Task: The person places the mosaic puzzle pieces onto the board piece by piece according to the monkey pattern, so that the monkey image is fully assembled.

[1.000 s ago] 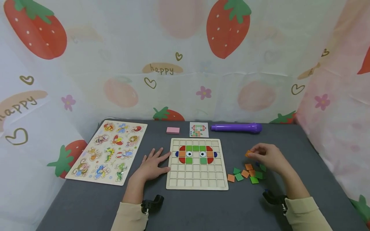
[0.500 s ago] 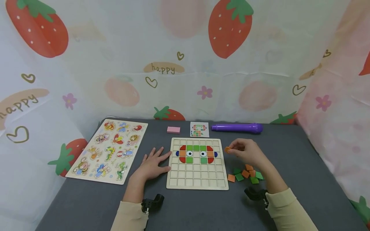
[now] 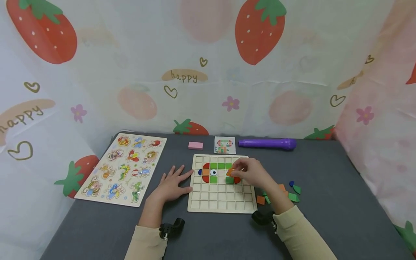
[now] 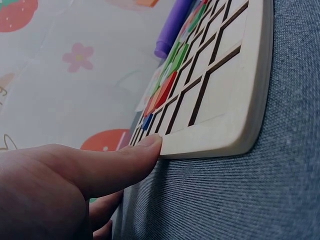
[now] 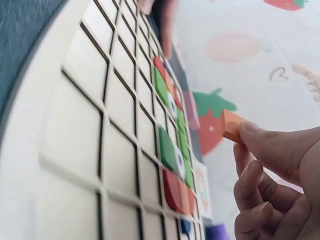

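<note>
A wooden grid board (image 3: 208, 202) holds red, green, orange, blue and eye-printed tiles in its upper rows. My right hand (image 3: 251, 173) pinches an orange tile (image 5: 231, 125) between thumb and forefinger, above the board's upper right part. In the right wrist view the tile is held apart from the board. The hand hides some of the laid tiles in the head view. My left hand (image 3: 172, 184) lies spread on the table, its thumb (image 4: 145, 150) touching the board's left edge. Loose orange, green and blue tiles (image 3: 293, 197) lie right of the board, partly behind my right forearm.
An insect picture puzzle board (image 3: 130, 180) lies at the left. Along the back are a pink block (image 3: 195, 146), a small pattern card (image 3: 225, 145) and a purple tube (image 3: 267, 143). A printed strawberry curtain (image 3: 143, 65) surrounds the dark table.
My right hand has carried the orange tile leftward from above the loose tiles to over the board. My left hand has stayed in place.
</note>
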Action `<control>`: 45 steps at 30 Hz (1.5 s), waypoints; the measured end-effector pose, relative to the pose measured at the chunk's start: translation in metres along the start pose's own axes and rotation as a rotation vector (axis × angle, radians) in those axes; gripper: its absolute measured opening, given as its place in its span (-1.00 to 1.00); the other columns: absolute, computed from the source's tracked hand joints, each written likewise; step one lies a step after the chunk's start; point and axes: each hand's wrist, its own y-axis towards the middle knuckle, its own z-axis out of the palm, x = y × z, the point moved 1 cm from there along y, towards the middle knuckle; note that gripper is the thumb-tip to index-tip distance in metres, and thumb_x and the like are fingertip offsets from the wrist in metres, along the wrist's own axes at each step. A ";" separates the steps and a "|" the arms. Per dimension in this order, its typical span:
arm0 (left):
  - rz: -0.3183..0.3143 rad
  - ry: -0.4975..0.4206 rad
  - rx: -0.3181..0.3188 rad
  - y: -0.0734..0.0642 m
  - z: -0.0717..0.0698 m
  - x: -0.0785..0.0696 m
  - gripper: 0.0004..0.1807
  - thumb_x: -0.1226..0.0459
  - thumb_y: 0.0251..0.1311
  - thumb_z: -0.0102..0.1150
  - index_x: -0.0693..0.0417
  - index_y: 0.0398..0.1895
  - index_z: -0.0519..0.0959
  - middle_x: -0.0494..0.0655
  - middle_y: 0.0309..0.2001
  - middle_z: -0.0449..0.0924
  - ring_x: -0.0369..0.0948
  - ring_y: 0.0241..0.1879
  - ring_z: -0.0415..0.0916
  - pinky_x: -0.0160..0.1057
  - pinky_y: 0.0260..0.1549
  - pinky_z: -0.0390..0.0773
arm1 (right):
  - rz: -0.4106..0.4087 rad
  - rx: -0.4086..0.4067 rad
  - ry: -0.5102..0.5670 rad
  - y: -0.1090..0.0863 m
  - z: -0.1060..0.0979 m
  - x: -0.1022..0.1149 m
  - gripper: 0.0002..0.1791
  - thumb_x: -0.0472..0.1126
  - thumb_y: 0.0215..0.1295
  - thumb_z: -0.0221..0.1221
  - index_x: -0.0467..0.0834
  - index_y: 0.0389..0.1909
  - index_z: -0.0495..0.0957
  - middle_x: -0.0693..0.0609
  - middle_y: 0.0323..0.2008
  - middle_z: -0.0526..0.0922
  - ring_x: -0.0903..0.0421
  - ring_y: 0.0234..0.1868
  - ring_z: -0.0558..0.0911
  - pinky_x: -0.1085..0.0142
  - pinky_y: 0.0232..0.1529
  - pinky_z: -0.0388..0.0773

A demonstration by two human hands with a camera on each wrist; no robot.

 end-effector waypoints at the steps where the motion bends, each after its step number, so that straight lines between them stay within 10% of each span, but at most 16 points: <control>1: 0.002 -0.001 0.000 0.000 0.000 0.000 -0.23 -0.04 0.31 0.25 -0.26 0.56 0.24 0.04 0.63 -0.04 0.19 0.62 -0.36 0.37 0.48 -0.30 | -0.003 0.003 0.007 0.002 0.004 0.001 -0.85 -0.12 0.31 0.36 -0.08 -0.19 0.67 0.04 -0.33 0.66 0.09 -0.39 0.57 0.26 -0.38 0.51; 22: 0.005 0.010 -0.001 0.002 0.001 0.000 -0.23 -0.05 0.31 0.24 -0.26 0.56 0.24 0.04 0.63 -0.04 0.19 0.62 -0.34 0.38 0.48 -0.28 | -0.018 0.050 -0.015 0.011 0.061 0.008 -0.93 -0.18 0.24 0.41 0.00 -0.38 0.70 0.13 -0.42 0.66 0.15 -0.37 0.57 0.26 -0.29 0.53; 45: 0.001 0.018 -0.002 0.001 0.001 0.000 -0.23 -0.05 0.32 0.24 -0.25 0.56 0.24 0.06 0.63 -0.03 0.20 0.61 -0.33 0.38 0.48 -0.27 | -0.010 -0.022 -0.102 -0.004 0.051 0.015 -0.93 -0.16 0.22 0.42 0.03 -0.39 0.71 0.18 -0.45 0.64 0.18 -0.37 0.56 0.25 -0.30 0.51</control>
